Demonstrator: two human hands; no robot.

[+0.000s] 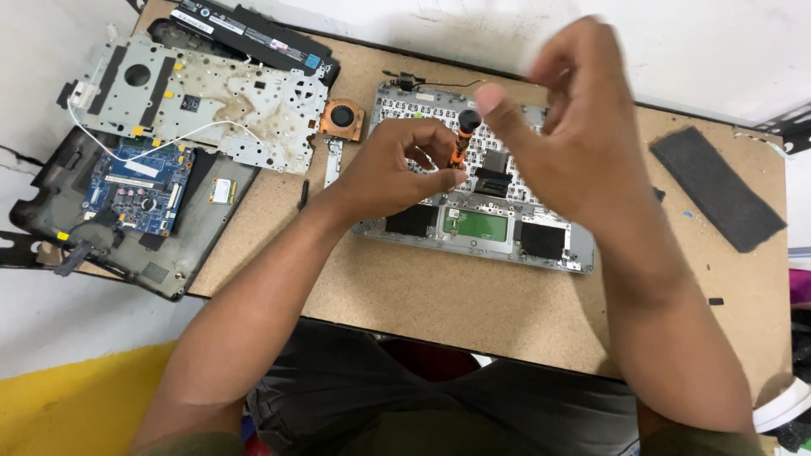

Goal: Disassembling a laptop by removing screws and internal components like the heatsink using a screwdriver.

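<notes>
Currently, you are gripping the orange screwdriver (459, 145) in your closed left hand (397, 169) over the silver keyboard frame (473, 221) mid-frame, while your right hand (574, 127), fingers loosely curled, is pressing its cap.

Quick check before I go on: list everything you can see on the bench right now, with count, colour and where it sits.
screwdriver: 1, orange and black, upright over the palmrest, between both hands
palmrest assembly: 1, silver, underside up, bench centre
green board: 1, green, in the palmrest's front middle
fan: 1, copper-coloured, left of the palmrest
metal plate: 1, silver, stained, far left
motherboard: 1, blue, in the base shell
base shell: 1, dark grey, left edge
battery: 1, black, far left corner
foam strip: 1, dark grey, right side
bench: 1, brown particleboard
left hand: 1, gripping the screwdriver's shaft
right hand: 1, blurred, fingertip on the screwdriver's cap
</notes>
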